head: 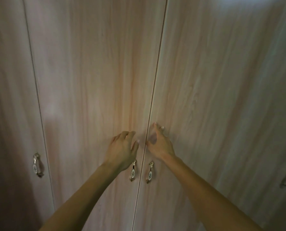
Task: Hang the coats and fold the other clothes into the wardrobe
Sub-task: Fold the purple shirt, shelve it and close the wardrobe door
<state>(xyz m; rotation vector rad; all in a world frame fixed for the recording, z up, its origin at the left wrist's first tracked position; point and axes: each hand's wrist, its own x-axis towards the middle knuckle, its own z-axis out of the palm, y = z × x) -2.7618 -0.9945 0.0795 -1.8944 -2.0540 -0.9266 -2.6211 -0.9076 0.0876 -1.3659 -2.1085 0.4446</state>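
**Both grips empty at the wardrobe seam**

Left grip [122, 148] spread, fingers loosely curled, palm toward the left centre door [92, 97], holding nothing. Right grip [159, 144] likewise spread, fingertips [154, 125] at or just beside the edge of the right centre door [214, 97], close to the seam [153, 90] between the two. Contact with the wood: cannot tell for certain.

Wardrobe [8, 80] fully shut, filling the view; no coats or other clothes in sight, so presumably somewhere behind or aside.

Likely step: opening the two centre doors. Best done by dropping each grip to its own handle, left handle [133, 172] and right handle [150, 174], both just below the wrists and flanking the seam. Curl round the handles rather than prying at the edge, where little purchase seems available. Pull both outward evenly, stepping back to clear the swing. Open wide enough to leave rail and shelves reachable afterwards with full arms. Outer handle [37, 165] at far left not needed.
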